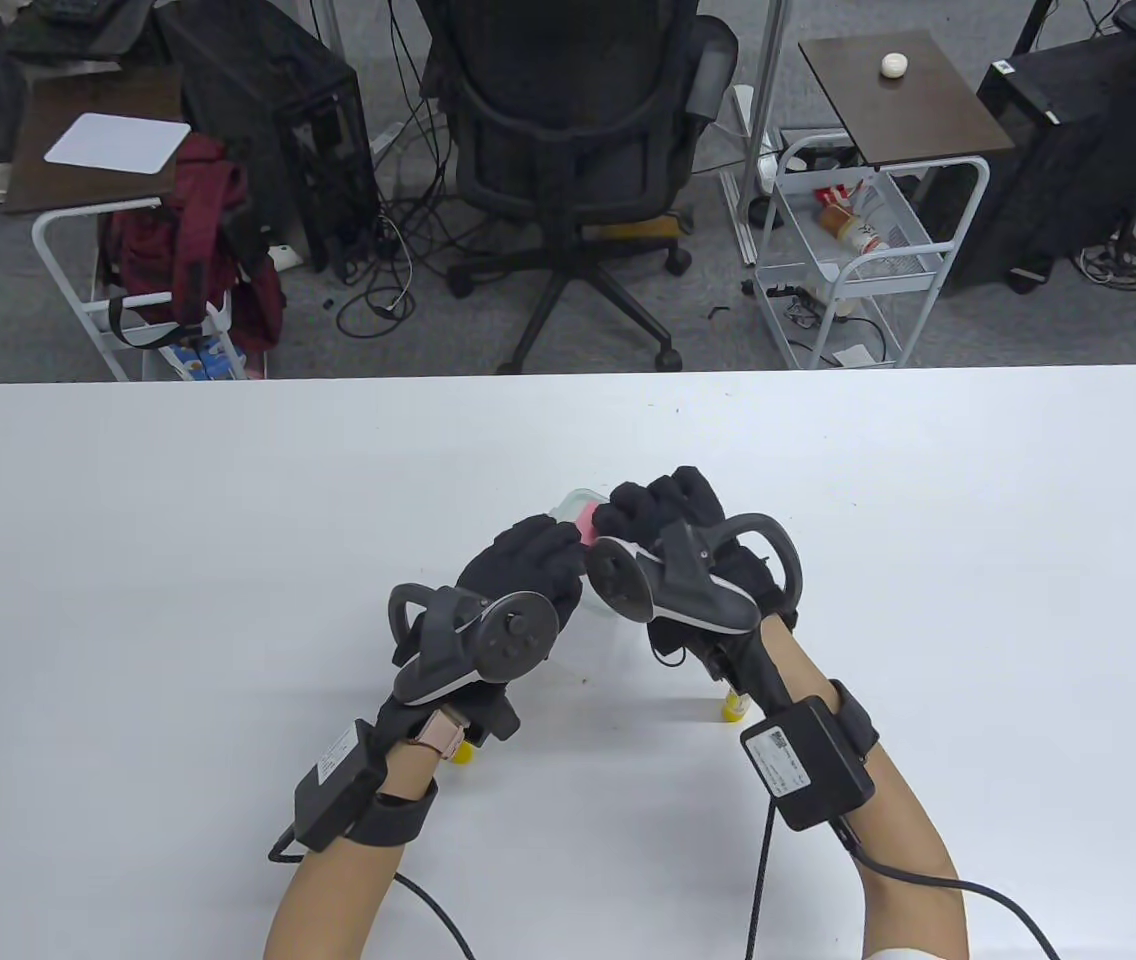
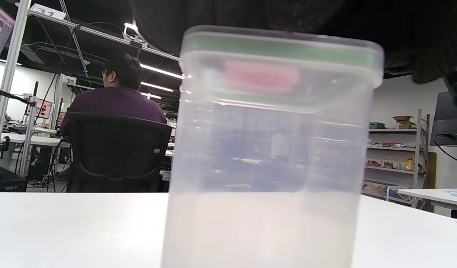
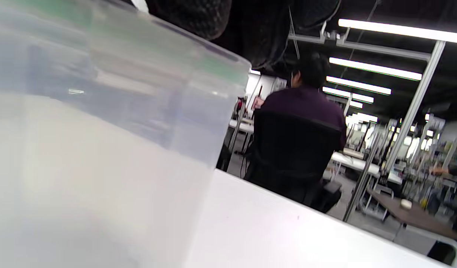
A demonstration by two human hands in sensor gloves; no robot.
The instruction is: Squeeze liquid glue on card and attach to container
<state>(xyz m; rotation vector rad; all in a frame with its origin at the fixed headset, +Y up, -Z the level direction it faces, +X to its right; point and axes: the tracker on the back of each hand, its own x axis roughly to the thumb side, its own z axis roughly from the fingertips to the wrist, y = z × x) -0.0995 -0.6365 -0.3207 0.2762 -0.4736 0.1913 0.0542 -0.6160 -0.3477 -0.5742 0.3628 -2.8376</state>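
Container, a clear plastic tub with a green-edged lid, stands upright on the white table near its middle, almost wholly covered from above by both gloved hands. A pink card shows as a small patch between the two sets of fingers at the top of the tub; through the clear wall in the left wrist view it appears as a blurred pink strip just under the lid. The left hand lies curled over the tub's left side, and the right hand is bunched over the top with its fingertips at the card, probably pressing it, though the contact itself is hidden. Two small yellow items, one under the left wrist and one under the right, sit on the table nearer the person.
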